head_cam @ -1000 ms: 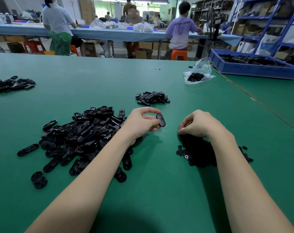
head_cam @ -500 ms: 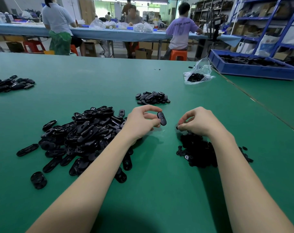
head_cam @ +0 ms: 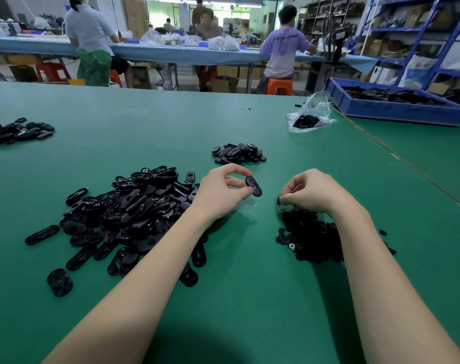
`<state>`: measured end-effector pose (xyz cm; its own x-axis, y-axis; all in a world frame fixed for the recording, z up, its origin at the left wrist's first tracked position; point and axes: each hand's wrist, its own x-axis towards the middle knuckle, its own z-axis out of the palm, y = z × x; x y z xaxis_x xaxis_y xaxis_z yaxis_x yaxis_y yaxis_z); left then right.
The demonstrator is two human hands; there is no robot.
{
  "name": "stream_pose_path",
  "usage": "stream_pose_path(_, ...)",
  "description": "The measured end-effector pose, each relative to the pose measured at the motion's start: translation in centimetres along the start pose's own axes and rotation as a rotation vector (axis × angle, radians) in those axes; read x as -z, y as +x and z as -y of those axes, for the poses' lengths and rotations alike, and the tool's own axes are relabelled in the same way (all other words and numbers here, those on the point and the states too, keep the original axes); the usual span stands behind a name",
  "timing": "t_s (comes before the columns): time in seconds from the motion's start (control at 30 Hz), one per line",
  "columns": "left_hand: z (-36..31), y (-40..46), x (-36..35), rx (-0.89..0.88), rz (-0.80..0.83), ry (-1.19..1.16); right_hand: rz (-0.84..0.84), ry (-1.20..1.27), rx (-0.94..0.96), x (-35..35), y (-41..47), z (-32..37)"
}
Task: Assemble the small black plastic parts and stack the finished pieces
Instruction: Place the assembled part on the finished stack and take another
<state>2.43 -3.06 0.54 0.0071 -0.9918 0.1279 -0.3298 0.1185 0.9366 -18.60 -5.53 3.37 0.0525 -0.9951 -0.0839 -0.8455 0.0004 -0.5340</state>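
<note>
Fingertips of the left hand (head_cam: 221,189) pinch a black oval part (head_cam: 253,185), holding it tilted above the green table (head_cam: 249,298), just right of the big heap of oval parts (head_cam: 126,214). Compared with a second ago, this part sits slightly higher and nearer the right hand. Thumb and forefinger of the right hand (head_cam: 311,191) are closed together on a tiny black piece (head_cam: 278,201); a second ago that hand was dug into the pile of small round pieces (head_cam: 310,237), and now it is lifted just clear of it. Beyond the hands lies the small stack of finished pieces (head_cam: 238,153), unchanged, with a clear plastic bag (head_cam: 310,116) farther right.
</note>
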Motion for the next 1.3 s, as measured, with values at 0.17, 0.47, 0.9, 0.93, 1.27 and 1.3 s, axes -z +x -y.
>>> stream_pose_path(0.17,-0.1,-0.1,-0.1,0.001,-0.006,0.003,0.040,0.131,0.037,0.1,-0.2,0.0)
stream_pose_path(0.47,-0.9,-0.5,-0.3,-0.096,-0.023,0.060,0.058,0.509,0.029,-1.0,-0.6,2.1)
stream_pose_path(0.9,-1.4,-0.6,-0.3,-0.234,-0.047,0.180,0.070,0.633,-0.039,-1.7,-0.5,1.9)
stream_pose_path(0.93,-1.5,-0.7,-0.3,-0.218,-0.042,0.144,0.064,0.626,-0.040,-1.6,-0.6,1.8)
stream_pose_path(1.27,-2.2,-0.4,0.6,0.103,0.068,-0.199,0.086,0.702,0.038,-1.6,-0.6,1.8)
stream_pose_path(1.3,-2.2,-0.3,0.6,0.120,0.058,-0.208,0.084,0.674,0.040,-1.5,-0.5,1.8)
